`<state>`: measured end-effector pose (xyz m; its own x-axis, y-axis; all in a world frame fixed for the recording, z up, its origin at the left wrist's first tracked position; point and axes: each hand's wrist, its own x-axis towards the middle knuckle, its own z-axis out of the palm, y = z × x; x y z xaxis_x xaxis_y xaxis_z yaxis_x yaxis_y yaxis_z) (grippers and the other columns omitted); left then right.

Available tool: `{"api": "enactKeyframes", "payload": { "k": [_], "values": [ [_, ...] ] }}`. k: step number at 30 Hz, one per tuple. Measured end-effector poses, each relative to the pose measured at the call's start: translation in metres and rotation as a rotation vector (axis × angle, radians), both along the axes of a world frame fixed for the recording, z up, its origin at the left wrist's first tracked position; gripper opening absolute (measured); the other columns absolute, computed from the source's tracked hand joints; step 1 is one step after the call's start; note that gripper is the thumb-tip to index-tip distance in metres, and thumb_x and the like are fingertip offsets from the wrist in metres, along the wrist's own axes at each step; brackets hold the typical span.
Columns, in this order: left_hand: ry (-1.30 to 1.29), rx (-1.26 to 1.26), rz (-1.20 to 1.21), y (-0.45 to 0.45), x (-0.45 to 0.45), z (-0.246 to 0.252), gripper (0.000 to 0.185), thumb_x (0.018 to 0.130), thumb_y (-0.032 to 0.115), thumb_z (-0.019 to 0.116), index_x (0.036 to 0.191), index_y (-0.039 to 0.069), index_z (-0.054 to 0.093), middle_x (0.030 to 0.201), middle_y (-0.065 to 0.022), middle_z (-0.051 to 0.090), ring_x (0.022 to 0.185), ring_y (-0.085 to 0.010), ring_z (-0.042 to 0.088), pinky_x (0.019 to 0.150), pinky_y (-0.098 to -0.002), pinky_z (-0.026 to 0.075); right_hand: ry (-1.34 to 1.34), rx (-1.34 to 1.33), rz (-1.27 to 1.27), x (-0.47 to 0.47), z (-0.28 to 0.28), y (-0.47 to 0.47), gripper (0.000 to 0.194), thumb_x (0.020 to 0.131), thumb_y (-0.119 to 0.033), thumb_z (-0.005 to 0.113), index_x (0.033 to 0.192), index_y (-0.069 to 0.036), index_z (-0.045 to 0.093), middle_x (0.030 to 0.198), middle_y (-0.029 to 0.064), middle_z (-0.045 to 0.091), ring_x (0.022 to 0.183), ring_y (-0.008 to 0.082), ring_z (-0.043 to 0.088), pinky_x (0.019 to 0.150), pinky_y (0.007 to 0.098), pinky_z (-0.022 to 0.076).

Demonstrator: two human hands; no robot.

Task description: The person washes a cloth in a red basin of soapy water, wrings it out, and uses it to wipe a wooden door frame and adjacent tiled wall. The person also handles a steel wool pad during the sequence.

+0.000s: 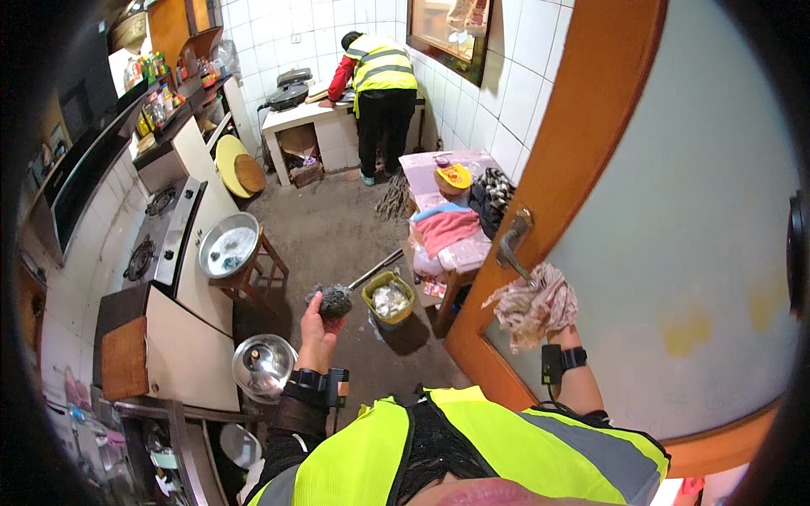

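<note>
My left hand [319, 338] grips a grey steel-wool scouring pad [335, 302] between thumb and fingers, above the floor. On the right, a crumpled pale patterned cloth [535, 307] is bunched in my right hand [562, 333] and covers most of its fingers. The cloth is against or just in front of the metal lever handle [516, 243] of a wooden-framed door [582, 126] with a frosted pane; actual contact cannot be made out. Yellowish smears [686, 332] mark that pane.
A yellow-green waste bin [405, 305] stands beside a thin rod [376, 269]. Left are a soapy basin [212, 269] on a wooden stool [272, 253], a steel bowl [243, 373] and a gas stove [171, 221]. A co-worker [383, 69] bends over the far counter [332, 117].
</note>
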<state>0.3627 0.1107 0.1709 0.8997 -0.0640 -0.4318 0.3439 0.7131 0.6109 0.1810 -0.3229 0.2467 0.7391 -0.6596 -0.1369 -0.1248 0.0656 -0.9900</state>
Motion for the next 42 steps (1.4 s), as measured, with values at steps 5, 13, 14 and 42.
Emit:
{"api": "enactKeyframes", "payload": {
  "k": [5,13,14,42],
  "values": [
    [0.043,0.024,-0.069,-0.009,0.06,-0.006,0.023,0.086,0.032,0.057,0.096,0.012,0.059,0.089,-0.0046,0.066,0.078,-0.0216,0.063,0.061,-0.0358,0.051,0.029,0.002,-0.085,0.022,-0.006,-0.005,0.031,0.087,-0.03,0.049,0.103,-0.004,0.054,0.097,0.0107,0.06,0.082,0.0252,0.057,0.068,0.0372,0.0458],
    [0.118,0.127,-0.213,-0.022,0.211,-0.031,0.022,0.083,0.034,0.06,0.093,0.015,0.059,0.087,-0.003,0.066,0.073,-0.019,0.062,0.057,-0.0358,0.048,0.099,-0.04,-0.339,0.011,-0.017,0.019,0.03,0.087,-0.03,0.05,0.102,-0.004,0.054,0.095,0.0107,0.06,0.08,0.0253,0.057,0.067,0.0373,0.0464],
    [0.103,0.117,-0.261,-0.029,0.233,-0.028,0.022,0.083,0.034,0.06,0.093,0.015,0.059,0.087,-0.0031,0.066,0.073,-0.019,0.063,0.057,-0.0359,0.048,0.111,-0.048,-0.388,0.008,-0.015,0.029,0.03,0.087,-0.03,0.05,0.102,-0.004,0.055,0.095,0.0107,0.061,0.08,0.0253,0.057,0.066,0.0373,0.0464],
    [0.038,0.103,-0.987,-0.104,0.305,-0.015,0.02,0.088,0.031,0.055,0.096,0.013,0.058,0.09,-0.0016,0.063,0.082,-0.0179,0.06,0.069,-0.0372,0.048,0.403,-0.505,-0.889,-0.035,0.01,0.21,0.024,0.084,-0.027,0.055,0.09,-0.004,0.054,0.077,0.007,0.056,0.066,0.02,0.052,0.06,0.0304,0.0447]
  ]
}}
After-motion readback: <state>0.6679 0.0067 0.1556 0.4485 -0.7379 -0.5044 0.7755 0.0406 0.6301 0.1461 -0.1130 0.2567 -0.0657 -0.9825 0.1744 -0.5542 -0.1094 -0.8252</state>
